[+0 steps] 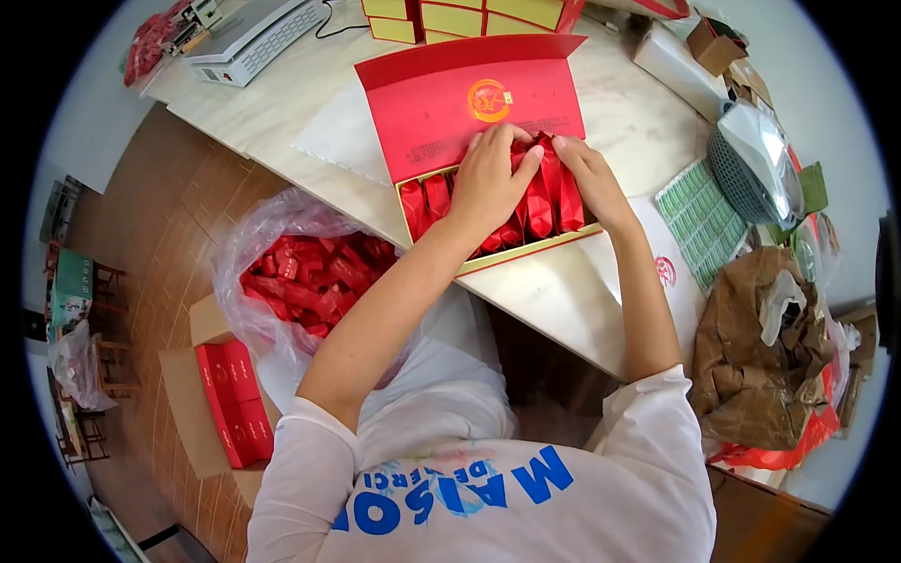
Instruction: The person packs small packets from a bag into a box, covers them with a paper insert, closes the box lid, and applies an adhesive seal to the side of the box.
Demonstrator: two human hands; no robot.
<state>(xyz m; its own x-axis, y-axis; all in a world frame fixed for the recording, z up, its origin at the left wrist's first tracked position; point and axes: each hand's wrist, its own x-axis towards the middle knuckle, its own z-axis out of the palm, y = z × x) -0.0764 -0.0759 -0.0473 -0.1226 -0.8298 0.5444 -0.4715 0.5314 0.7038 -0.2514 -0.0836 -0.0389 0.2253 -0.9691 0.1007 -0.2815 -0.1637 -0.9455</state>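
Note:
An opened red gift box, its lid standing up behind it, lies on the table in front of me. Inside, shiny red foil packets stand in a row. My left hand reaches over the middle of the row, its thumb and curled fingers closed at the packets' tops. At the right end, my right hand has its fingertips against the top of a packet; part of its grip is hidden. The two hands are close together.
A clear plastic bag full of red packets sits left of my lap, above a carton with red boxes. Around the table are a scale, stacked boxes, green printed sheets, a grey basket and a brown bag.

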